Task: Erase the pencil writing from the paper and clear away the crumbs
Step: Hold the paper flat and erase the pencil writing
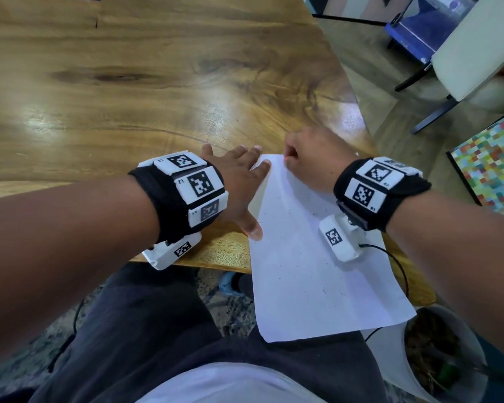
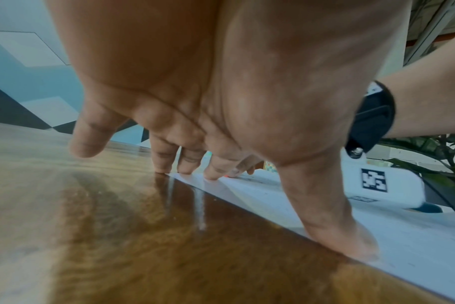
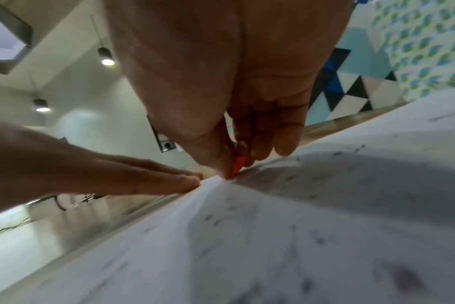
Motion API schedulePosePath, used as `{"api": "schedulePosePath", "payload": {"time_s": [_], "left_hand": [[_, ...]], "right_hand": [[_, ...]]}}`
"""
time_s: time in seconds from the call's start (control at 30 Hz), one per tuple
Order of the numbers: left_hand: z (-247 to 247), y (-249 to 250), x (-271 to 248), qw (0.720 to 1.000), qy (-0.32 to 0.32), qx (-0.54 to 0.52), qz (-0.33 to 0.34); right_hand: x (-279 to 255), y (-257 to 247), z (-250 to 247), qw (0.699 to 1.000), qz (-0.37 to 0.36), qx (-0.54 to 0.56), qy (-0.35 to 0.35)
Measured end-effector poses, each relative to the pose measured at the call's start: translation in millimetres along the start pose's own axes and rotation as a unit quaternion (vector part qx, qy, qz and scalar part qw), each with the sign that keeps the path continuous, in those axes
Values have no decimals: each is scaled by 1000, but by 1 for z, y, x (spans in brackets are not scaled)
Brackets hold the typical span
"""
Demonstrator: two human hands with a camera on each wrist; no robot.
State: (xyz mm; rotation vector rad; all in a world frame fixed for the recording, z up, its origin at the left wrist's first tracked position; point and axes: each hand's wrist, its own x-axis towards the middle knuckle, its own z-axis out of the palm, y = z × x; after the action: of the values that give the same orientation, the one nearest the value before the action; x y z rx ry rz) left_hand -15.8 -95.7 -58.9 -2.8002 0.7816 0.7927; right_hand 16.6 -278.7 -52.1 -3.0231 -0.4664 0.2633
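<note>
Nearest you, the plain white sheet of paper [image 1: 317, 271] is overhanging the near edge of the glossy brown wooden table [image 1: 128, 82], its lower corner hanging free above your lap. Dark eraser crumbs [image 1: 323, 290] are lying scattered across its middle and lower part; no legible pencil writing is showing on the exposed area, though your right hand is hiding part of the top.

Your left hand [image 1: 239, 181] is lying flat with fingers straight and spread, thumb and fingertips [image 2: 210, 174] pressing the sheet's left edge to the table. It is gripping nothing; it is anchoring.

Farther on, your right hand [image 1: 312, 158] is bunched at the sheet's far edge, thumb and fingers clamped on a small orange eraser [image 3: 237, 166], whose tip is meeting the paper close beside the left fingertips.

Judgement: you are working the erasing step, apparently near its end, at the top margin. Crumb clearing is not yet begun.

The next move calls for short, light strokes directed away from the anchoring hand, since the paper edge is prone to buckling there. After that you are needing a sweep of the crumbs off the sheet, with care for the unsupported overhang.
</note>
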Motion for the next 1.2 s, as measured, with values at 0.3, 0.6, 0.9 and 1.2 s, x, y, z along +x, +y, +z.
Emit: {"api": "schedulePosePath", "payload": {"time_s": [0.3, 0.6, 0.9, 1.2], "left_hand": [[1, 0, 0, 1000, 6, 3, 3], [-1, 1, 1, 1000, 3, 1, -3], [-2, 1, 0, 1000, 1, 5, -2], [-3, 3, 0, 1000, -9, 5, -6]], "right_hand": [[-27, -19, 6, 994, -108, 4, -16], [-29, -16, 3, 996, -82, 0, -18], [-20, 0, -1, 999, -36, -15, -14], [-51, -19, 11, 989, -142, -15, -28]]}}
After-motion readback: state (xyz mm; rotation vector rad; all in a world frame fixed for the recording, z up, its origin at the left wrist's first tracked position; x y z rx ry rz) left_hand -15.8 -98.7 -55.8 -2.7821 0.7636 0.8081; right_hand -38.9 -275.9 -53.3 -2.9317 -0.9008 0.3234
